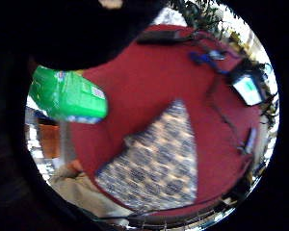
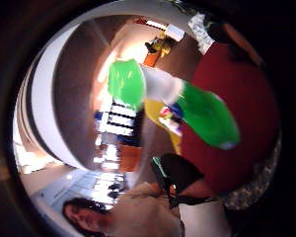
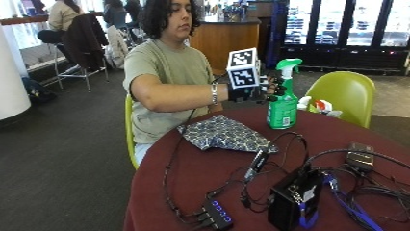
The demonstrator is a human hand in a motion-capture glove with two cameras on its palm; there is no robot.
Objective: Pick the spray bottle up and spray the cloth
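In the outside view a green spray bottle with a green trigger head stands upright at the far side of the round red table. My gloved right hand grips its neck just below the head, fingers curled round it. Whether its base touches the table I cannot tell. A blue patterned cloth lies folded flat on the table, to the left of and nearer than the bottle. The little finger side palm view shows the bottle's body beside the cloth. The thumb side palm view shows the bottle close up.
Tangled black cables, a black box, a small hub and a dark flat device crowd the near and right parts of the table. A yellow-green chair stands behind the bottle.
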